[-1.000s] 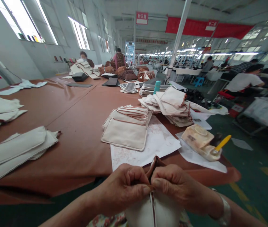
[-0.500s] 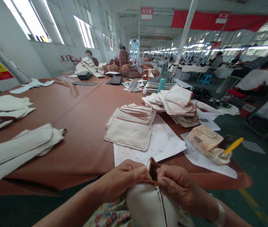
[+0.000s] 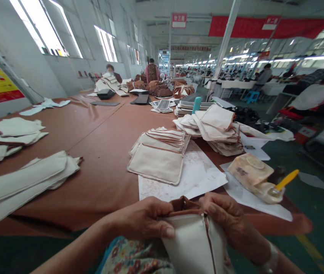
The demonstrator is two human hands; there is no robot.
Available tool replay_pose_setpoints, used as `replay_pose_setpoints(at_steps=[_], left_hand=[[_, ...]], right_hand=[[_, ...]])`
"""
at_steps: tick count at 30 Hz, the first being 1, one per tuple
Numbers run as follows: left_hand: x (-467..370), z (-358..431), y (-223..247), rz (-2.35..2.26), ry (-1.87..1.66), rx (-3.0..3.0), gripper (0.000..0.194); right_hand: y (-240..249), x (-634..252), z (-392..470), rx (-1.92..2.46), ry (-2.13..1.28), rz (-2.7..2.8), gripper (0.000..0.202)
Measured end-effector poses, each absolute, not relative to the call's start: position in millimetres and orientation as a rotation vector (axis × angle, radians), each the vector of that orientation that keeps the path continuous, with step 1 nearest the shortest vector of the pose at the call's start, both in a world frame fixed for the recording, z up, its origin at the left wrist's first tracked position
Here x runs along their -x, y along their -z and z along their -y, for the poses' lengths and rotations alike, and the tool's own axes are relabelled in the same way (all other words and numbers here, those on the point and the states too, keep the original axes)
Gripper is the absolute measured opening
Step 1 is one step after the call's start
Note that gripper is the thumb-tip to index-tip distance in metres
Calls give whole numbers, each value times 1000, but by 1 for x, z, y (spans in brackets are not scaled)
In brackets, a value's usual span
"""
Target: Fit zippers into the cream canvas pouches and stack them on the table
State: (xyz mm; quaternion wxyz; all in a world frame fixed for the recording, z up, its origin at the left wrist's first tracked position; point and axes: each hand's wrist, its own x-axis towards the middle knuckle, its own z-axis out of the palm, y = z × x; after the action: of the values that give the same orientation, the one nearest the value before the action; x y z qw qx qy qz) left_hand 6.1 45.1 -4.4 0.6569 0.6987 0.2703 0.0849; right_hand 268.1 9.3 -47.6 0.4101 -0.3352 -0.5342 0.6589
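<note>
Over my lap is a cream bag piece (image 3: pixel 190 241) with brown edging and a dark seam running down its right part. My left hand (image 3: pixel 150 219) pinches its upper left edge, thumb on the cream face. At the upper right, by the top of the seam, the fingers of my right hand (image 3: pixel 227 219) are closed on the same edge. A brown strip with a small shiny spot shows between the two hands. Just beyond them, a stack of cream panels (image 3: pixel 156 163) with brown edges lies on white paper (image 3: pixel 201 171).
The brown-covered table (image 3: pixel 99 129) carries more cream pieces (image 3: pixel 27 179) at left. To the right are a stained plastic container (image 3: pixel 250 169), a yellow-handled brush (image 3: pixel 287 179), a cream stack (image 3: pixel 217 121) and a teal bottle (image 3: pixel 196 104). People sit and stand farther off.
My hands have moved apart, spreading the top edge of the bag piece wider. More of its cream face and the brown strip now shows. The camera view has shifted slightly.
</note>
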Motion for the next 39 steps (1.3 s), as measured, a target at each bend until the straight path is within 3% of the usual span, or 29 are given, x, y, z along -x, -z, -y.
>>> replay_pose_setpoints(at_steps=[6, 11, 14, 17, 19, 22, 24, 27, 32, 39], left_hand=[[-27, -40, -24, -624, -288, -2177, 32], [-28, -52, -32, -672, -140, -1984, 25], [14, -72, -15, -789, 81, -1659, 40], [47, -75, 0, -858, 28, -1557, 47], [45, -64, -1, -845, -25, -1572, 46], [11, -43, -13, -721, -120, -1706, 39], [-13, -35, -23, -665, -201, -1790, 30], [-24, -37, -29, -741, -235, -1818, 24], [4, -50, -4, -845, -238, -1589, 52], [-6, -36, 7, -765, -326, -1267, 40]], right_hand=[[11, -285, -32, 905, -1591, 1815, 51], [-20, -257, -32, 643, -1390, 2266, 37], [-8, -271, -32, 687, -1370, 2235, 41], [17, -295, -35, 854, -1397, 2175, 40], [30, -299, -35, 981, -1385, 2219, 39], [28, -279, -31, 966, -1396, 2261, 22], [19, -256, -26, 783, -1493, 2181, 33], [14, -233, -18, 644, -1553, 2035, 32], [38, -244, -13, 792, -1478, 1971, 35], [28, -257, -11, 877, -1508, 2027, 31]])
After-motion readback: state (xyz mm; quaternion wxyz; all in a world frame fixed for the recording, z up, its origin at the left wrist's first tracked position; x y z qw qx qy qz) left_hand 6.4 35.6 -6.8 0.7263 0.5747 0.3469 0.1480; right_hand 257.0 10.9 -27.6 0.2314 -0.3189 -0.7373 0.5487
